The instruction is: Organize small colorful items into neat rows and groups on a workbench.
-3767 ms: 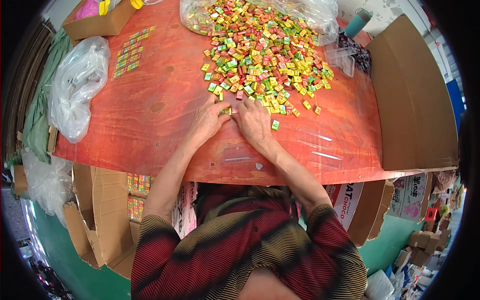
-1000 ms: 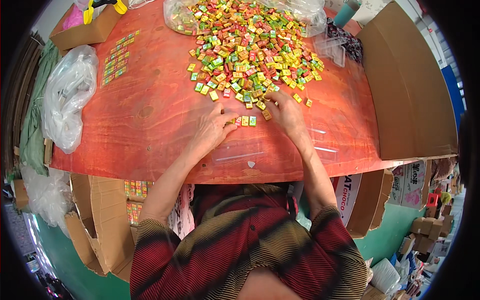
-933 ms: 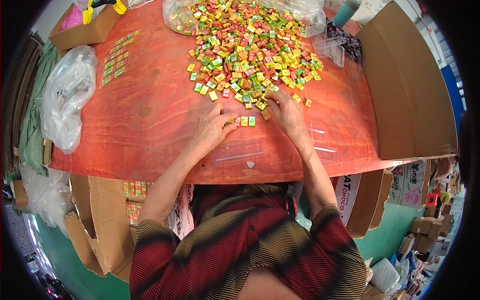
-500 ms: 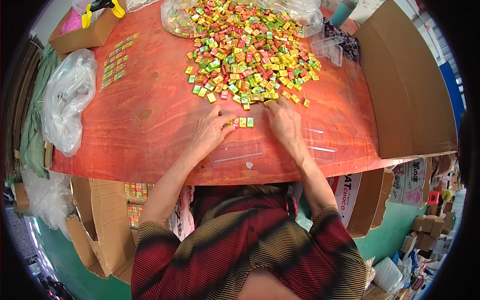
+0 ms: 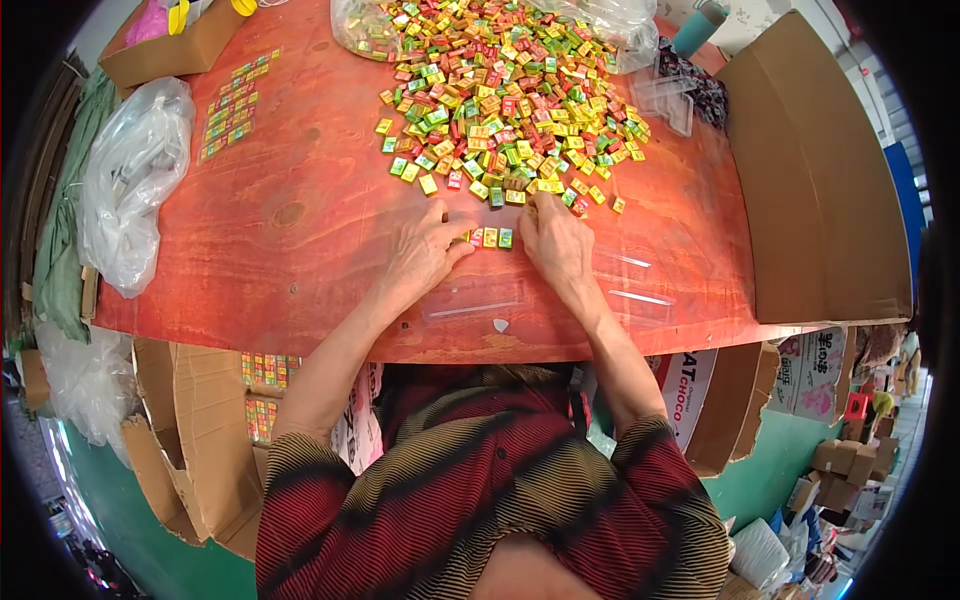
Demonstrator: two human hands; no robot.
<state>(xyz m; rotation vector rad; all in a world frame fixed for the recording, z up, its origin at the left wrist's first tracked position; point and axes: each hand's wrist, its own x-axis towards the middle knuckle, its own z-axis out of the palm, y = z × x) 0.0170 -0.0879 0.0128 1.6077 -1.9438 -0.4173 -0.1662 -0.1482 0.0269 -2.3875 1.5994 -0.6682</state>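
Observation:
A short row of small coloured boxes [image 5: 490,238], red, yellow and green, lies on the red tabletop between my hands. My left hand [image 5: 425,247] is at the row's left end, thumb and forefinger closed around the end box, which they partly cover. To the right of the row, my right hand [image 5: 558,240] has its fingers curled together at the near edge of a big heap of the same small boxes [image 5: 510,110]. Whatever its fingertips hold is hidden. Clear plastic trays [image 5: 475,309] lie flat near the table's front edge.
A tall cardboard box [image 5: 820,180] stands on the right. At the left are a clear plastic bag [image 5: 135,185], boxes laid out in rows [image 5: 230,110] and a carton [image 5: 175,50]. A bottle [image 5: 700,28] stands at the back right. Open cartons [image 5: 215,440] sit below the table.
My right hand's fingers have drawn in slightly toward the row and curled more. My left hand stays at the row's left end. The whole view has shifted a little.

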